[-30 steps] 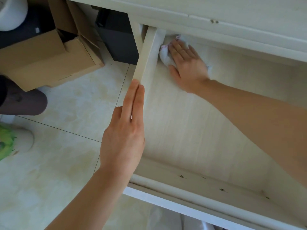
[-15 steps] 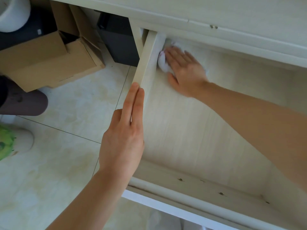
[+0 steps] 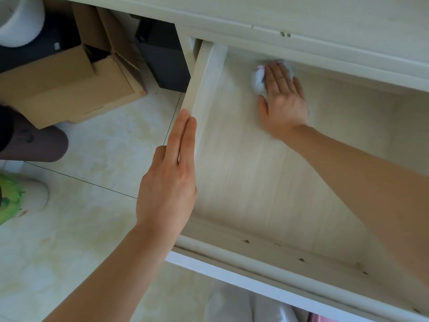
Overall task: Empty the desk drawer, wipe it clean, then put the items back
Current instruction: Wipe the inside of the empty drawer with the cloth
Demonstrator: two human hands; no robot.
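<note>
Both hands flat, right hand (image 3: 282,98) pressing half-hidden cloth (image 3: 257,82), left hand (image 3: 170,180) on drawer (image 3: 199,84) side.

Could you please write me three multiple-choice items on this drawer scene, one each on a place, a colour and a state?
1. Where does the cloth lie?
A. at the back of the drawer, under the right hand
B. on the floor tiles
C. on the drawer's front rail

2. What colour is the cloth mainly?
A. black
B. white
C. green

3. How is the left hand set?
A. curled round a pen
B. fist in the air
C. fingers straight, along the drawer's left wall

Key: 1 A, the flat right hand presses the cloth to the floor of the drawer near the back. 2 B, it shows white beside the fingers. 3 C, the straight fingers lie against the wall's edge.
</note>
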